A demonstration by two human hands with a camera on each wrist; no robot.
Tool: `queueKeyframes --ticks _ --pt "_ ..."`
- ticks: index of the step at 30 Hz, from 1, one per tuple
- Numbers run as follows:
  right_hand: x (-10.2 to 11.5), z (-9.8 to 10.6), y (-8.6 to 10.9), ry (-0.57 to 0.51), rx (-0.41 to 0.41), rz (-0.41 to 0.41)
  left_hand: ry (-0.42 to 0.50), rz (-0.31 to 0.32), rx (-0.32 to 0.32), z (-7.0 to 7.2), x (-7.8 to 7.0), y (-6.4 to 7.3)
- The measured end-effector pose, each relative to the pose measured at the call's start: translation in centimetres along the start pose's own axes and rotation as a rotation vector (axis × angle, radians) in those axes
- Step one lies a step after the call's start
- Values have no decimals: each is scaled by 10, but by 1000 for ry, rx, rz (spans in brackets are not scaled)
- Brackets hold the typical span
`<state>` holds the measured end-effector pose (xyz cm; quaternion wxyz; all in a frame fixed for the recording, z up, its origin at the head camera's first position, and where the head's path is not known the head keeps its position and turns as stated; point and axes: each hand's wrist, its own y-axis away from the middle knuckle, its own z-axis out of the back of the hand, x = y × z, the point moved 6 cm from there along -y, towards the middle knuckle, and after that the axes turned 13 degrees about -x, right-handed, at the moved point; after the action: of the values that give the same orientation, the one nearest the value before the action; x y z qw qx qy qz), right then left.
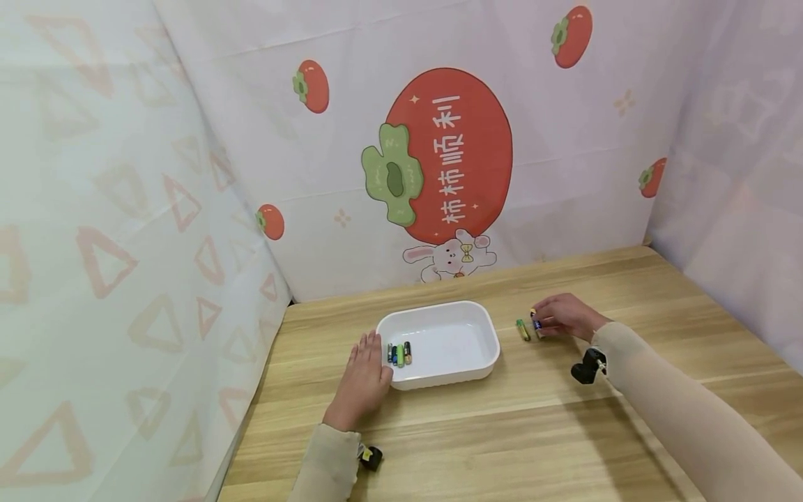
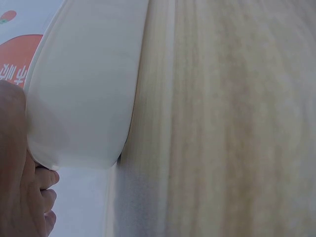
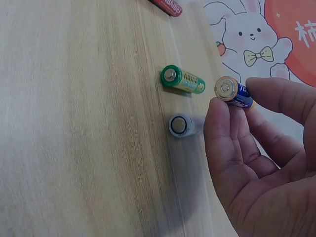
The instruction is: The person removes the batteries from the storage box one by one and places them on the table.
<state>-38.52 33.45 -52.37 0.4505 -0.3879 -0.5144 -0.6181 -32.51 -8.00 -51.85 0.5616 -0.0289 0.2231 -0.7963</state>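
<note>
A white tray stands on the wooden table. My left hand rests against its left end, fingers straight along the outer wall and thumb at the front corner. Several batteries lie side by side inside the tray, at its left end. To the right of the tray, my right hand pinches a blue battery with gold ends between thumb and fingers. Close by on the table are a green battery and a pale grey battery, which the fingers partly hide.
A red battery shows at the top edge of the right wrist view. Behind the wooden table hangs a white cloth printed with red fruit and a rabbit. Another patterned cloth closes off the left side.
</note>
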Motion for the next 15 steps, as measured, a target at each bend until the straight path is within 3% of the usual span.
queueKeyframes --ticks 7,15 --pt "-4 6 1 38 9 13 16 24 19 -2 0 3" --pt "-4 15 -3 55 -22 -6 -16 -22 -5 0 3 -4"
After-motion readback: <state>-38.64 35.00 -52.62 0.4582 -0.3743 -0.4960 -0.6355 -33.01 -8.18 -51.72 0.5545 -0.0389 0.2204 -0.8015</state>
